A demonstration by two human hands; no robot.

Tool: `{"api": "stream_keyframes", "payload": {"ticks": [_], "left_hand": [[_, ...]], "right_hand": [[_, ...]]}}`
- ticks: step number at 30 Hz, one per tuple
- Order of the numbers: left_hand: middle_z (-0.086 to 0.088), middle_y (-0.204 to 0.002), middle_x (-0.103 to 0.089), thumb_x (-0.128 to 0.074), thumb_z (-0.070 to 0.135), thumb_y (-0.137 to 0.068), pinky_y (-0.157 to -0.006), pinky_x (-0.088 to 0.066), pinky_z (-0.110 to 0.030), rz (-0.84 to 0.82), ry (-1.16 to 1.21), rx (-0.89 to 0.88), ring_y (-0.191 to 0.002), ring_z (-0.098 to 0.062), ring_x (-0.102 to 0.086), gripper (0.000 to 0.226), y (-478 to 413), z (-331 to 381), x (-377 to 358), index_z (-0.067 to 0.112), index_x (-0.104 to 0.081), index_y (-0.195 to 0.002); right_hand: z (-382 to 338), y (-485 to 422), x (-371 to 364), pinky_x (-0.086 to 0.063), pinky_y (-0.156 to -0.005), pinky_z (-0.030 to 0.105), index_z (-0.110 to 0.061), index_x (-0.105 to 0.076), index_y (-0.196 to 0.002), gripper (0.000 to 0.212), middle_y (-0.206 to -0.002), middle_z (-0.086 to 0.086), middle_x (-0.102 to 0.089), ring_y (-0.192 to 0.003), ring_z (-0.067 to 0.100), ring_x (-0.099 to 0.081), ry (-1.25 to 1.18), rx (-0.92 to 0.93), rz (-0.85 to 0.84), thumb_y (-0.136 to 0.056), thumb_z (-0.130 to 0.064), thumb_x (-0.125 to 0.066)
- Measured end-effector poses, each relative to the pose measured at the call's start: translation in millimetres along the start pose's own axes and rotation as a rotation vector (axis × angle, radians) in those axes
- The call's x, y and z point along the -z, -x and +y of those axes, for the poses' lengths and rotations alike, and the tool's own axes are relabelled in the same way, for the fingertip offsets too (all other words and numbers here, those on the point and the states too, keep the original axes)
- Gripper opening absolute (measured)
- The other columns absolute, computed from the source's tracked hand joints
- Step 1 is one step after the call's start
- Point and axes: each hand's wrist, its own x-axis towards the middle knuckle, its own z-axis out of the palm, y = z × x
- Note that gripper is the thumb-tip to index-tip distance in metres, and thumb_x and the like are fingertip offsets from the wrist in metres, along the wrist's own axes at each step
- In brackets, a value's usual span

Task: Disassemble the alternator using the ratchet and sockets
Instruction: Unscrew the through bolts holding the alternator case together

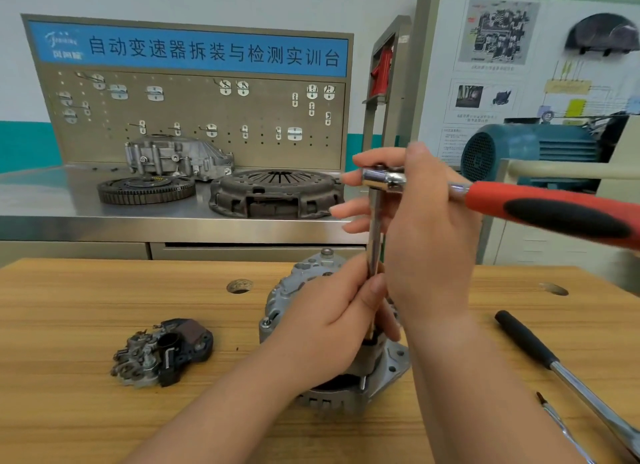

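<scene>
Lower centre, the alternator (377, 377) sits on the wooden table (104, 307): likely heavy, rigid; steady it by its housing. Left hand (329, 328) grips the extension bar (373, 235) just above; right hand (429, 241) clasps the ratchet (519, 203) head.

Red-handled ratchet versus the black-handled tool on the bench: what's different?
The red-handled ratchet is raised, its head in the right hand; the black-handled tool lies untouched on the bench. The ratchet's grip is red and black, the tool's plain black. Both have chrome shafts.
</scene>
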Motion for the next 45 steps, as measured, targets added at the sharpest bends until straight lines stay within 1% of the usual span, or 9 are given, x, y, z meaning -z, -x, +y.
{"api": "stream_keyframes", "payload": {"ticks": [8,17,21,24,26,32,39,42,45], "left_hand": [[0.012,-0.069,-0.065,-0.030,0.044,-0.095,-0.066,-0.051,-0.029,-0.019,-0.023,0.005,-0.067,-0.006,-0.066,0.035,-1.0,-1.6,-1.7,0.019,-0.055,-0.094],[0.029,-0.070,-0.067,-0.038,0.028,-0.096,-0.070,-0.050,-0.025,-0.027,-0.159,0.016,-0.071,-0.006,-0.066,0.018,0.9,0.8,3.6,0.035,-0.048,-0.082],[0.024,-0.069,-0.069,-0.039,0.028,-0.094,-0.062,-0.046,-0.021,-0.023,-0.137,0.036,-0.067,-0.013,-0.064,0.019,1.4,3.1,6.4,0.025,-0.056,-0.087],[0.028,-0.064,-0.065,-0.039,0.029,-0.092,-0.058,-0.044,-0.017,-0.016,-0.151,0.051,-0.064,-0.005,-0.060,0.021,1.1,4.5,5.6,0.033,-0.057,-0.085],[0.033,-0.062,-0.059,-0.039,0.026,-0.092,-0.055,-0.038,-0.011,0.001,-0.183,0.035,-0.060,0.002,-0.055,0.030,1.2,7.1,5.4,0.049,-0.053,-0.078],[0.019,-0.075,-0.070,-0.038,0.043,-0.095,-0.071,-0.052,-0.046,-0.015,-0.074,0.069,-0.074,-0.018,-0.066,0.030,0.9,3.0,4.5,0.023,-0.059,-0.089],[0.020,-0.071,-0.071,-0.044,0.039,-0.092,-0.070,-0.053,-0.025,-0.052,-0.041,0.078,-0.073,-0.005,-0.069,0.029,2.4,1.8,7.1,0.018,-0.061,-0.081],[0.017,-0.070,-0.073,-0.046,0.031,-0.090,-0.070,-0.052,-0.029,-0.015,-0.043,0.119,-0.070,-0.012,-0.068,0.023,3.0,1.8,8.8,0.020,-0.062,-0.079],[0.016,-0.071,-0.071,-0.047,0.033,-0.089,-0.068,-0.055,-0.030,0.004,-0.012,0.146,-0.069,-0.012,-0.068,0.023,3.7,2.9,6.5,0.020,-0.066,-0.086]], "right_hand": [[2.7,-16.0,5.8,-0.026,-0.037,0.015,-0.009,-0.067,-0.061,0.053,-0.056,0.010,-0.061,-0.032,0.016,-0.044,-0.386,-0.276,-0.161,-0.099,-0.021,-0.031],[13.1,-33.6,8.6,-0.034,-0.036,0.013,-0.015,-0.071,-0.062,0.063,-0.058,0.000,-0.063,-0.035,0.010,-0.048,-0.745,-0.727,-0.466,-0.101,-0.039,-0.028],[14.8,-19.7,10.2,-0.044,-0.043,0.024,-0.012,-0.063,-0.087,0.044,-0.070,0.005,-0.069,-0.051,0.016,-0.060,-0.526,-0.421,-0.277,-0.099,-0.045,-0.036],[15.1,-10.9,13.3,-0.049,-0.050,0.033,-0.018,-0.050,-0.085,0.030,-0.067,-0.003,-0.062,-0.059,0.014,-0.060,0.289,0.217,-0.104,-0.096,-0.044,-0.040],[16.3,-7.3,13.6,-0.042,-0.048,0.024,-0.023,-0.044,-0.087,0.026,-0.066,-0.016,-0.049,-0.056,0.002,-0.053,0.632,0.439,-0.068,-0.094,-0.047,-0.038],[13.4,-7.2,9.2,-0.054,-0.054,0.024,-0.019,-0.053,-0.089,0.022,-0.094,0.002,-0.075,-0.066,0.016,-0.072,-0.068,0.005,-0.151,-0.093,-0.039,-0.045],[10.8,-16.9,17.5,-0.055,-0.056,0.024,-0.016,-0.057,-0.092,0.044,-0.083,0.001,-0.077,-0.062,0.016,-0.072,-0.768,-0.619,-0.418,-0.090,-0.053,-0.032],[19.1,-13.8,13.7,-0.057,-0.059,0.027,-0.016,-0.064,-0.093,0.043,-0.087,0.003,-0.076,-0.069,0.018,-0.072,-0.575,-0.413,-0.293,-0.089,-0.052,-0.041],[24.0,-7.2,13.0,-0.057,-0.076,0.034,-0.026,-0.067,-0.096,0.024,-0.086,-0.004,-0.073,-0.082,0.016,-0.070,0.079,0.285,-0.096,-0.097,-0.041,-0.049]]}}
